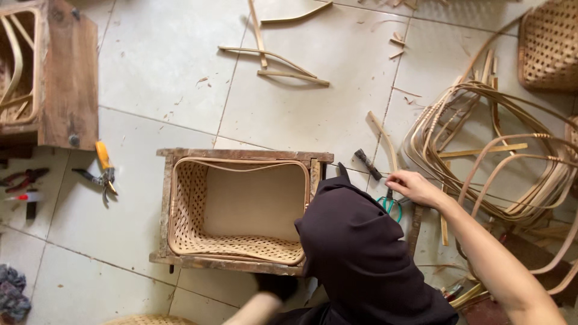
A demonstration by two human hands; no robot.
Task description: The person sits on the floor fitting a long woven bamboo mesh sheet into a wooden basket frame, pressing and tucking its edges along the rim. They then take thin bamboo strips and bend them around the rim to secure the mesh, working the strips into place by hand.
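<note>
A woven cane basket (198,238) sits inside a rough wooden frame (241,154) on the tiled floor. My right hand (414,188) reaches out to the right of the frame, fingers spread low over the floor, just above green-handled scissors (392,206) and near a small dark hammer (367,164). Nothing shows in that hand. My left hand (274,287) is a dark blur at the frame's near edge, and its grip is unclear. A dark cloth (361,253) covers the frame's right near corner.
Bent cane hoops (481,150) lie piled at the right, beside another woven basket (551,48). Loose cane strips (283,60) lie further out. Yellow-handled pliers (102,171), red-handled tools (24,180) and a second wooden frame (66,78) are at the left.
</note>
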